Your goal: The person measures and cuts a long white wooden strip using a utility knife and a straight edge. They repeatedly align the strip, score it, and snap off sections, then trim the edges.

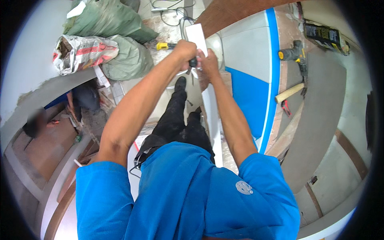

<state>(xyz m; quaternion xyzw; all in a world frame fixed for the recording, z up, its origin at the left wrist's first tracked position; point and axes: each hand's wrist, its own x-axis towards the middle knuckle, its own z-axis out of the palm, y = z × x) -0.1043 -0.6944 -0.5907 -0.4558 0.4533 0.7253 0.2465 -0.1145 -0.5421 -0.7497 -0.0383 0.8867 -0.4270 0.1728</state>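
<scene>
My left hand (186,53) is closed round a dark, rounded handle (193,63); the rest of that tool is mostly hidden. Beside it, my right hand (209,64) grips a white strip (196,36), whose far end sticks out past my fingers. Just left of my left fist shows a yellow and black tool (163,46); whether it touches the hand I cannot tell. Below my right hand, a long white length (212,108) runs down along my right forearm. Whether it is one piece with the strip is unclear.
Green sacks (108,20) and a white-red bag (84,54) stand at the far left. A person (84,100) crouches on the left. A yellow-black drill (294,55), a hammer (291,92) and red-handled pliers (285,108) lie on the ledge at right. Cables (180,14) trail across the floor.
</scene>
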